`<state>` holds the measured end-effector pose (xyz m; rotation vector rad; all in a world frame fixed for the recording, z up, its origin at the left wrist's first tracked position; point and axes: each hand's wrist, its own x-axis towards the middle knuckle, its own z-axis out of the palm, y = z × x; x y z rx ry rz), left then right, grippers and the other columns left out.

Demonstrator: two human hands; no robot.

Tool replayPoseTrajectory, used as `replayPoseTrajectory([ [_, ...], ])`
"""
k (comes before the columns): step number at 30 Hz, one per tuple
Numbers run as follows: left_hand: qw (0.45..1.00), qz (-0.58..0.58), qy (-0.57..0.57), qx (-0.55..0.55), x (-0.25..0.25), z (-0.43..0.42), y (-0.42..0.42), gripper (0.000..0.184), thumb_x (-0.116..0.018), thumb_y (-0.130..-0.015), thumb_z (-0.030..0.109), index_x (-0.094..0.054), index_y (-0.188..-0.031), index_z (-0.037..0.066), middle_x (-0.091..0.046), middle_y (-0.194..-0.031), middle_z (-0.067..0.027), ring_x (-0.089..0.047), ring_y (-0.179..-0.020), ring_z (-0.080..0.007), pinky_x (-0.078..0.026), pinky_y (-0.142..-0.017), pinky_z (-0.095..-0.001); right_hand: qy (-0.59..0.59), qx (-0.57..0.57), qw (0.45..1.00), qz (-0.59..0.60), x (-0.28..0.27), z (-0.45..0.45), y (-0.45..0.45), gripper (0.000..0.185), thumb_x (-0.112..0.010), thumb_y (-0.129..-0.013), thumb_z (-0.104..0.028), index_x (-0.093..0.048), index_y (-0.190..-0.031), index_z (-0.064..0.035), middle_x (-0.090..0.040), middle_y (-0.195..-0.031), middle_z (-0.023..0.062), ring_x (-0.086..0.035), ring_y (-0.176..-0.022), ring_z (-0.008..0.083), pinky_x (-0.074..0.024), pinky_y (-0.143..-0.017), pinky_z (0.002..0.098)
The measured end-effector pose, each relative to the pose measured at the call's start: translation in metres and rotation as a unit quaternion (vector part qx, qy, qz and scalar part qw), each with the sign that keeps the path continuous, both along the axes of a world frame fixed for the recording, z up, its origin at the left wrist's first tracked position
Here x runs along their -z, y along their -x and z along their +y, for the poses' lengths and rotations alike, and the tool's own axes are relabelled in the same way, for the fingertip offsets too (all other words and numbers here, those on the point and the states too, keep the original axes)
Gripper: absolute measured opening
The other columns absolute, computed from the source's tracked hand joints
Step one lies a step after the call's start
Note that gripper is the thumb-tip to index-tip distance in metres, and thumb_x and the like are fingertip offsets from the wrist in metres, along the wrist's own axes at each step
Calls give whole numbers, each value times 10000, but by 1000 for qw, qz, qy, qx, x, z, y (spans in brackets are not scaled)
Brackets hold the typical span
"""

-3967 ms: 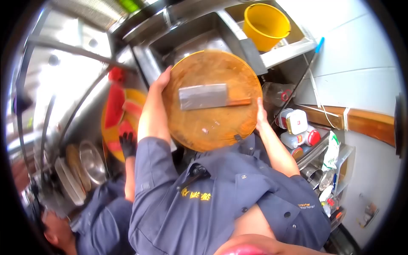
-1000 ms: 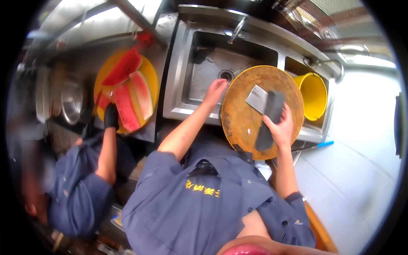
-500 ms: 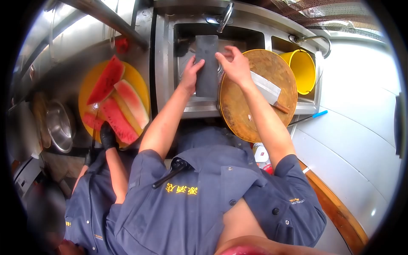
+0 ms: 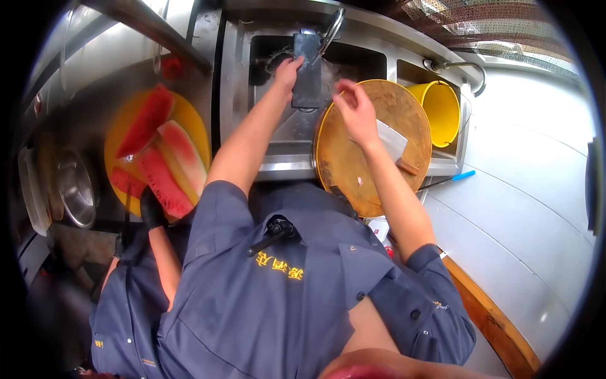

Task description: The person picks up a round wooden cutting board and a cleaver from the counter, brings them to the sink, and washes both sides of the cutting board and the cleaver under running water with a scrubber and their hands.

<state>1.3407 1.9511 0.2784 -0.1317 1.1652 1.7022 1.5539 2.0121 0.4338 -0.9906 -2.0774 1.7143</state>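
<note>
Compared with the frame just before, the dark slab (image 4: 307, 81) has moved up closer under the tap (image 4: 332, 30), and my right hand (image 4: 358, 115) has backed off from its side towards the round chopping board (image 4: 410, 117). My left hand (image 4: 286, 77) grips the slab by its left edge, thumb on the face, holding it over the sink (image 4: 281, 167). It looks like a whetstone, though I can't be sure. Water splashes around its upper part, so I judge that wetting is under way, not finished. My right hand is loosely spread, fingers partly curled, with nothing visible in its grasp, just above the board's near-left area. On that board lies the cleaver (image 4: 392, 141), its wooden handle (image 4: 408, 167) pointing away from my wrist; it is not in use.

My left fingertips behind the slab are hidden from me, and my right hand and wrist cover part of the blade. Motion blurs the right fingers, and splashes obscure the basin around the slab. Beside me, a co-worker's gloved hand (image 4: 151, 208) is at the watermelon slices (image 4: 146, 123); whatever it holds is too blurred to make out.
</note>
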Motion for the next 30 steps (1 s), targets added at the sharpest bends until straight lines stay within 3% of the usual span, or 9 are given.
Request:
replayPoseTrajectory([
  [2, 999, -35, -12, -39, 28, 18, -10, 450, -718, -1040, 305, -615, -1337, -16, -731, -1143, -127, -712, -1000, -246, -589, -858, -436, 13, 8, 1000, -23, 9, -25, -49, 363, -696, -1015, -71, -623, -1362, 9, -732, -1281, 112, -722, -1126, 183, -579, -973, 334],
  [6, 993, -21, 16, -113, 0, 31, -21, 404, -740, -1042, 294, -606, -1276, -6, -723, -1163, -130, -719, -985, -261, -592, -858, -454, 20, -4, 996, -88, -4, -41, -101, 324, -676, -1015, -42, -644, -1331, 18, -763, -1205, 122, -748, -1066, 189, -594, -937, 331],
  [10, 994, -104, -13, -25, -16, -8, -35, 458, -785, -1014, 286, -570, -1306, 6, -722, -1161, -128, -727, -1028, -277, -596, -923, -460, 1, -5, 994, -106, -17, -32, -126, 298, -669, -1016, -30, -666, -1309, 19, -779, -1132, 129, -767, -986, 196, -601, -908, 331],
  [14, 989, -116, -41, -85, -43, -16, -30, 374, -697, -1068, 221, -555, -1349, 19, -702, -1258, -146, -706, -1134, -303, -584, -977, -482, -35, 29, 993, -110, -25, -11, -143, 296, -667, -1022, -28, -670, -1314, 20, -783, -1104, 139, -770, -960, 196, -606, -891, 338],
  [16, 963, -106, -105, -223, -23, -7, -12, 386, -666, -1085, 220, -547, -1398, 27, -665, -1356, -150, -667, -1221, -308, -550, -1051, -500, -39, 34, 992, -114, -20, 2, -158, 297, -668, -1023, -29, -670, -1316, 18, -784, -1101, 139, -769, -959, 197, -605, -893, 340],
  [17, 962, -101, -98, -235, -15, 0, 2, 408, -583, -1121, 329, -607, -1392, 25, -688, -1383, -119, -615, -1322, -324, -422, -1206, -502, -44, 38, 991, -119, -17, 6, -165, 297, -670, -1024, -30, -670, -1318, 17, -785, -1098, 139, -769, -958, 198, -605, -894, 342],
  [18, 945, -121, -121, -279, -8, 10, 18, 445, -559, -1131, 353, -582, -1439, 33, -640, -1465, -132, -589, -1358, -336, -415, -1222, -515, -42, 38, 991, -118, -14, 9, -170, 297, -670, -1024, -30, -670, -1318, 17, -785, -1098, 139, -769, -958, 198, -605, -894, 342],
  [24, 899, -131, -117, -402, -4, 62, 87, 502, -593, -1121, 399, -543, -1478, 51, -609, -1468, -141, -611, -1318, -352, -480, -1127, -603, -103, 57, 978, -175, -13, 6, -197, 276, -673, -1008, -28, -680, -1279, 22, -770, -1080, 139, -761, -939, 217, -599, -879, 337],
  [30, 928, -37, 186, -320, -1, 81, 127, 549, -525, -1128, 496, -556, -1431, 39, -611, -1430, -163, -647, -1224, -384, -498, -1080, -621, -164, 85, 953, -240, -10, 4, -242, 266, -679, -972, -29, -681, -1235, 16, -713, -1173, 165, -725, -1001, 309, -576, -916, 389],
])
